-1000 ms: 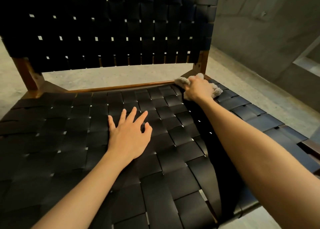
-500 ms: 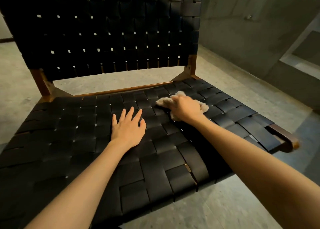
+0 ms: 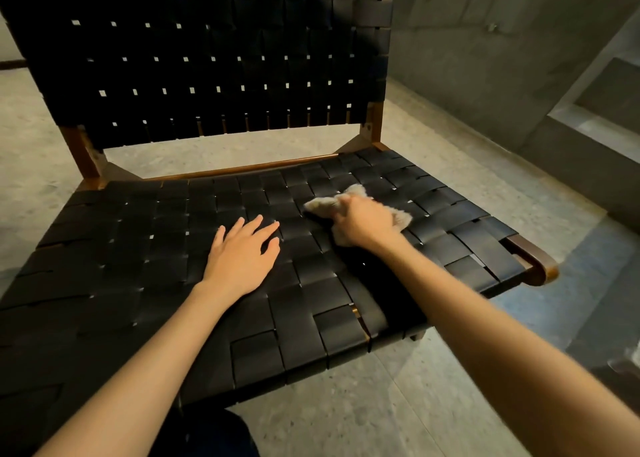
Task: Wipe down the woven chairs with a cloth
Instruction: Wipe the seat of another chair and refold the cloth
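Concrete floor point(image 3: 398, 404) lies under the woven chair point(image 3: 138, 249), whose black seat fills the near view. Left hand point(image 3: 242, 252) rests flat mid-seat, fingers slightly spread — a steady brace. Right hand point(image 3: 363, 224), fingers curled round the bunched cloth point(image 3: 322, 204), presses it on the seat's far right. It is best to wipe along the straps in overlapping passes — gaps may snag.
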Motion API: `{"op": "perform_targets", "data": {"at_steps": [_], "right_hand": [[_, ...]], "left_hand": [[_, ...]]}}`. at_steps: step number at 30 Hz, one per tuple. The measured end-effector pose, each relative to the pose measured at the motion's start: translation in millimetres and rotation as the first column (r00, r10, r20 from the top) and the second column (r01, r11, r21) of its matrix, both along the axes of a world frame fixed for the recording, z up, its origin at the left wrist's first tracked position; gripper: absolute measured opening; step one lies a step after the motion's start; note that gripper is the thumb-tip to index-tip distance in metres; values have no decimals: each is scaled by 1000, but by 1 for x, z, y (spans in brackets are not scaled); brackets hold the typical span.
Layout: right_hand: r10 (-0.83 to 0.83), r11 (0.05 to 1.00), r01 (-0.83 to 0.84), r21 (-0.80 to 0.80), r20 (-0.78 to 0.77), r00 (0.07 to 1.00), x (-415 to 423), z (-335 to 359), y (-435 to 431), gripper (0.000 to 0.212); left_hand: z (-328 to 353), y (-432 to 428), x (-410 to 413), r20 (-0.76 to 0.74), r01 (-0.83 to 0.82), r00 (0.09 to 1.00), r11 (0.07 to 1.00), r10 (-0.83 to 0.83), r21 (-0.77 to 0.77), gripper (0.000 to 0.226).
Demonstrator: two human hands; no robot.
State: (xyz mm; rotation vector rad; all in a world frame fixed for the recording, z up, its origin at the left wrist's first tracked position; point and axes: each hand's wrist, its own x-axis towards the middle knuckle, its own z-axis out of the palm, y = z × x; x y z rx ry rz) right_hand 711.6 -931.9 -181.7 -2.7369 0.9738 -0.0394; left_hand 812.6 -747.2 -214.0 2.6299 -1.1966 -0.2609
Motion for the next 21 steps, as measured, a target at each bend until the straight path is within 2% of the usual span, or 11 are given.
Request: {"op": "perform_targets", "data": {"at_steps": [3,6,10,12,14,18,21], "right_hand": [[140,990,-141,8,82,987,3,-7,49,30],[168,986,-169,-3,102,980,-9,-3,48,28],[29,991,-30,-133,-13,999,-43,16,-12,42],[-53,970,48,-238,-14,999,-64,22,-46,41],[-104,955,104,-278,14,994,-77,24,-69,38],[-155,959,173,-224,98,983,-74,18,-55,31],[-50,991,60,-119,87,995,-65,10,-15,29]], "left_hand": [[3,3,-2,0,-23,1000,1000,23,-21,46],[6,6,-4,-2,-39,999,998,39,-40,45],[9,7,-7,13,-46,999,996,47,-82,42],[10,7,-7,17,-59,998,993,61,-100,41],[12,6,-7,14,-69,997,991,71,-111,40],[14,7,-8,5,-63,998,992,64,-109,40],[18,9,-10,-28,-54,998,996,52,-66,43]]}}
